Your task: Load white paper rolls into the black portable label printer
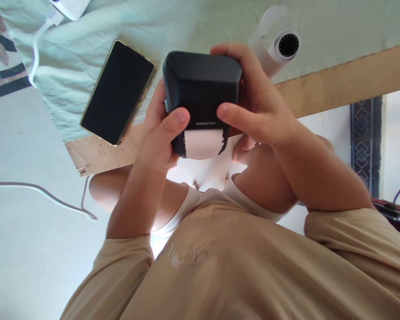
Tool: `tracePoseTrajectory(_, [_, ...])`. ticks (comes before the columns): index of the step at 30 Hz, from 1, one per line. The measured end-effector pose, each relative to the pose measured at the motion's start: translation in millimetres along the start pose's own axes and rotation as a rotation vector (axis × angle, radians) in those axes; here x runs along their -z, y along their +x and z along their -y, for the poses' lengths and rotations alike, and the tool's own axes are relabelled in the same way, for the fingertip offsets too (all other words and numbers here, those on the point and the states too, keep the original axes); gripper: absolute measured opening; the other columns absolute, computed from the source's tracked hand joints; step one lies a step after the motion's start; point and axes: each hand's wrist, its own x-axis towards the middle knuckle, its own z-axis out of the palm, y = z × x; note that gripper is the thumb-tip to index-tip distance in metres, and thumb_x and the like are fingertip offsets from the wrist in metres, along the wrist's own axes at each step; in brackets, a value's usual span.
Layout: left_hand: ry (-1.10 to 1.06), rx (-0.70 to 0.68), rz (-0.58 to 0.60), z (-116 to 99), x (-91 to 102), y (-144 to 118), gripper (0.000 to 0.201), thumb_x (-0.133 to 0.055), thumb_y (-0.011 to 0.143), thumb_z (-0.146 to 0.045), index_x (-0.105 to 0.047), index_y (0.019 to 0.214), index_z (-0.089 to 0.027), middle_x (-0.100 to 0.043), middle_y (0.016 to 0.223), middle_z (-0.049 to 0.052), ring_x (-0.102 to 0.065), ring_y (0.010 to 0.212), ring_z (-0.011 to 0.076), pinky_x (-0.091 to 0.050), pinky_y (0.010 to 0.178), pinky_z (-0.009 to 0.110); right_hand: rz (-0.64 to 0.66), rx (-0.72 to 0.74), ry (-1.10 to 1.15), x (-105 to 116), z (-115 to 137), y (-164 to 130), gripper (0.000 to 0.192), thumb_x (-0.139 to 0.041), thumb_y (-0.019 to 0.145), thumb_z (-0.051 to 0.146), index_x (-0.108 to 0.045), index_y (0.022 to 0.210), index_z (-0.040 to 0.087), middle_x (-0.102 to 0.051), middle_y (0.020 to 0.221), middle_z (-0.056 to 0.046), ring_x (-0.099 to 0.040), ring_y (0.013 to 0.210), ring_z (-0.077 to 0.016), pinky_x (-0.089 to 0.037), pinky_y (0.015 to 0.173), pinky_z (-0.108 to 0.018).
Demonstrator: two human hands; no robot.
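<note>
Both hands hold a black label printer (pixel 203 91) marked NIIMBOT, raised above the near edge of the low table. My left hand (pixel 163 126) wraps its left side, thumb on the front face. On the other side, my right hand (pixel 253 98) grips the printer with its thumb on the front and its fingers over the upper right corner. A strip of white label paper (pixel 204 143) shows at the printer's slot, facing me. The fingers behind the printer are partly hidden.
Left of the printer, a smartphone (pixel 118 93) with a dark screen lies on the green cloth (pixel 186 22). A roll of clear film (pixel 283 51) is at the right. A white plug and cable (pixel 55 18) sit at upper left. The wooden table edge (pixel 336 73) runs across.
</note>
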Motion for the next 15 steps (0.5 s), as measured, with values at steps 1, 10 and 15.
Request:
tracePoseTrajectory(1, [0.0, -0.012, 0.008, -0.5, -2.1, -0.9, 0.064, -0.092, 0.078, -0.066, -0.077, 0.131, -0.035, -0.084, 0.122, 0.006, -0.072, 0.144, 0.0375, -0.062, 0.121, 0.06, -0.001, 0.01, -0.005, 0.5, -0.6, -0.2, 0.075, -0.079, 0.094, 0.06, -0.041, 0.147, 0.023, -0.06, 0.122, -0.004, -0.065, 0.105, -0.0111, -0.052, 0.07, -0.019])
tracePoseTrajectory(10, [0.088, 0.021, -0.003, -4.8, -4.8, -6.2, 0.076, -0.091, 0.079, -0.069, -0.068, 0.141, -0.03, -0.081, 0.131, 0.009, -0.065, 0.153, 0.0404, -0.061, 0.122, 0.059, -0.002, 0.1, -0.05, 1.1, -8.9, 0.1, 0.077, -0.079, 0.094, 0.06, -0.04, 0.148, 0.021, -0.064, 0.126, -0.004, -0.065, 0.105, -0.0105, -0.051, 0.08, -0.022])
tracePoseTrajectory(15, [0.086, 0.04, -0.005, -8.0, -8.1, -7.7, 0.077, -0.088, 0.082, -0.067, -0.066, 0.144, -0.026, -0.078, 0.131, 0.009, -0.064, 0.154, 0.0416, -0.056, 0.126, 0.064, -0.043, 0.064, -0.103, 0.5, -9.8, 1.1, 0.089, -0.082, 0.086, 0.073, -0.041, 0.147, 0.023, -0.062, 0.142, -0.009, -0.066, 0.117, -0.0174, -0.057, 0.097, -0.03])
